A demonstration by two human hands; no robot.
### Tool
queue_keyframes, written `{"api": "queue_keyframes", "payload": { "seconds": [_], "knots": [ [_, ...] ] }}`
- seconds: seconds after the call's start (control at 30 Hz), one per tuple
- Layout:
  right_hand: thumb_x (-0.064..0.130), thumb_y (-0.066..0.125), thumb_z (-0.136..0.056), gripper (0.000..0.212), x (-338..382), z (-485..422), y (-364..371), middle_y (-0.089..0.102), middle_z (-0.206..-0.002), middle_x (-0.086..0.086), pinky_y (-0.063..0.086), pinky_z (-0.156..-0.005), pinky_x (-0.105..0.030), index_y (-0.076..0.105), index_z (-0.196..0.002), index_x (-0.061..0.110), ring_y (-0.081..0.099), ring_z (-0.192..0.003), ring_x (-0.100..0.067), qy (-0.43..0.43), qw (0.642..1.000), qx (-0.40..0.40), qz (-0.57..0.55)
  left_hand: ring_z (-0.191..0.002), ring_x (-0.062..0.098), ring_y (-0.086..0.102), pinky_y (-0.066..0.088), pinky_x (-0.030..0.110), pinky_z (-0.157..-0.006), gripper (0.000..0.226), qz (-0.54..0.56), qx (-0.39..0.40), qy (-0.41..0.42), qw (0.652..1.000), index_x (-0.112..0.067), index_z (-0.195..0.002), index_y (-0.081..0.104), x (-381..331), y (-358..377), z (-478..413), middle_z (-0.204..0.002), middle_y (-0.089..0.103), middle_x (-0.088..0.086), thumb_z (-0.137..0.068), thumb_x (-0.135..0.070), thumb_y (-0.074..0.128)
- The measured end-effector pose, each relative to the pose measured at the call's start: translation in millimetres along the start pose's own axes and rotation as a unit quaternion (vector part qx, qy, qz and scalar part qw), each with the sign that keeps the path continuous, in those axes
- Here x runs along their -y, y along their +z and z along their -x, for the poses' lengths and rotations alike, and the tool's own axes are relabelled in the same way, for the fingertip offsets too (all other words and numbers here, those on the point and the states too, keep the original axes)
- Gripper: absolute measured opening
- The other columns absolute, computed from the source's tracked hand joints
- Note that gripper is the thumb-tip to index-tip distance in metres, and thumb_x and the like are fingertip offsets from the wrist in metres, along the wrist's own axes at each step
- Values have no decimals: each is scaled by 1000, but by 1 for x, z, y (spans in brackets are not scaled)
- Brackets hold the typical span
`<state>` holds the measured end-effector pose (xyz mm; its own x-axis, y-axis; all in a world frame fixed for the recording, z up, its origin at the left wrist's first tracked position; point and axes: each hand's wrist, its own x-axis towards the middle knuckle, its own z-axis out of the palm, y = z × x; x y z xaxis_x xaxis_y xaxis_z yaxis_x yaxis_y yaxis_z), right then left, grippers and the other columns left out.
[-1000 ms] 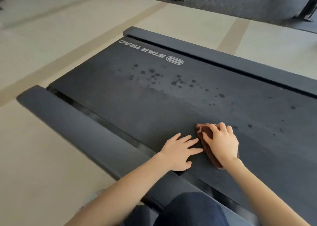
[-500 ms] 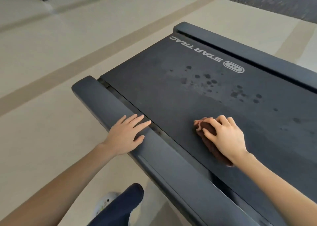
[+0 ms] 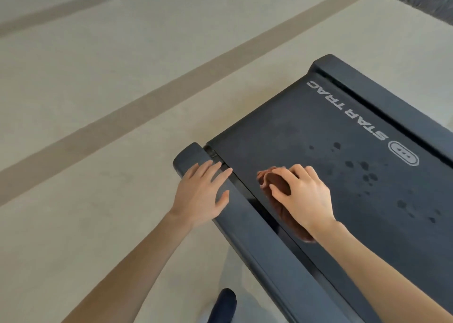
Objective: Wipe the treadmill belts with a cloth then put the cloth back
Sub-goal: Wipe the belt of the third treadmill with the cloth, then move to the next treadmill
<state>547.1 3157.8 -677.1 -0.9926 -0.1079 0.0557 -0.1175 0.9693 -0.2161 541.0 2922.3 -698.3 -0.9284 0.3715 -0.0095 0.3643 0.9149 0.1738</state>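
Under the curled fingers of the right hand (image 3: pixel 304 195), which grip it, the brown cloth (image 3: pixel 278 185) lies bunched on the treadmill belt (image 3: pixel 306 131). It looks soft, light and limp, best gathered from above. The left hand (image 3: pixel 199 196) rests flat, fingers straight, on the side rail (image 3: pixel 259 249).

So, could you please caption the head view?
Right hand grips a brown cloth on the treadmill belt; left hand rests on the side rail.

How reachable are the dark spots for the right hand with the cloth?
Probably yes: the right hand holds the cloth on the belt, the spots lie nearby with nothing between; the left hand rests on the rail.
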Motion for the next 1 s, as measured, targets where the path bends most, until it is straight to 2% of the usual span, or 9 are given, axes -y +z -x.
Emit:
{"api": "queue_keyframes", "payload": {
  "seconds": [0.13,0.33,0.5,0.67,0.83,1.0],
  "knots": [
    [34,65,-85,21,41,-34,-57,63,-88,-1,45,-56,-28,66,-103,24,56,-83,-24,-34,999,-1,5,-122,28,52,41,46,-102,49,1,12,-25,1000,-19,-128,58,20,-74,0,-127,60,9,-81,-34,64],
    [33,68,-82,22,94,-64,-170,64,-86,0,44,-54,-26,68,-101,22,57,-80,-23,-47,999,-11,-3,-127,27,48,36,49,-106,51,2,22,-4,1000,-20,-132,53,25,-217,-8,-132,56,8,-86,-41,52],
    [35,63,-84,23,131,-88,-277,64,-85,0,41,-54,-23,69,-100,21,57,-77,-22,-82,995,-50,8,-130,25,45,35,50,-106,53,20,-18,-15,1000,-23,-132,52,25,-345,-8,-135,55,5,-89,-47,32],
    [34,62,-82,26,163,-112,-383,65,-87,-1,38,-57,-24,70,-102,20,58,-78,-25,-95,991,-97,-5,-129,26,45,32,49,-108,52,4,-73,3,997,-22,-131,53,21,-457,-19,-134,55,6,-89,-46,33],
    [28,69,-80,24,194,-110,-452,65,-85,-4,42,-57,-27,71,-101,17,58,-76,-27,-118,986,-114,-10,-127,27,46,34,50,-107,54,-9,-52,6,999,-21,-132,52,6,-531,-24,-135,54,7,-87,-45,34],
    [38,49,-85,33,207,-107,-484,64,-85,-4,38,-55,-25,70,-100,17,57,-77,-27,-132,987,-84,-21,-126,28,47,38,48,-104,54,-10,-20,28,999,-22,-132,53,-2,-561,-15,-136,53,6,-88,-45,33]
  ]
}}
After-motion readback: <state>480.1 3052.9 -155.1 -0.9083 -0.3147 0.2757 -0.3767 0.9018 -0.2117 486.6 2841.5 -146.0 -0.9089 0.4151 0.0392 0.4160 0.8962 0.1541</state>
